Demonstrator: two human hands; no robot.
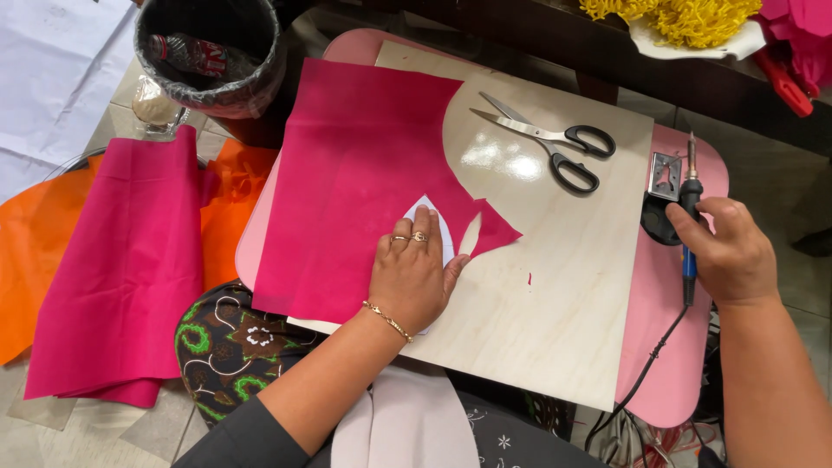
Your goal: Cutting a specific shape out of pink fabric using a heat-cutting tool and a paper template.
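Observation:
My left hand point(412, 276) lies flat, fingers together, on a white petal-shaped template point(436, 224) that rests on a sheet of magenta fabric point(355, 182). The fabric covers the left part of a pale wooden board point(555, 286). A petal-shaped hole is cut in the fabric just right of the template. My right hand point(728, 250) grips the blue handle of a soldering iron point(689, 217) at the board's right edge. The iron's tip points away from me, beside its small metal stand point(666, 176). The black cord runs down past the board.
Black-handled scissors point(555, 143) lie on the board's far part. The board sits on a pink lap table point(672, 364). More magenta fabric point(121, 269) and orange fabric point(35, 251) lie on the left. A bin lined with black plastic point(211, 52) holds a bottle. Yellow and pink material point(685, 19) sits at the top right.

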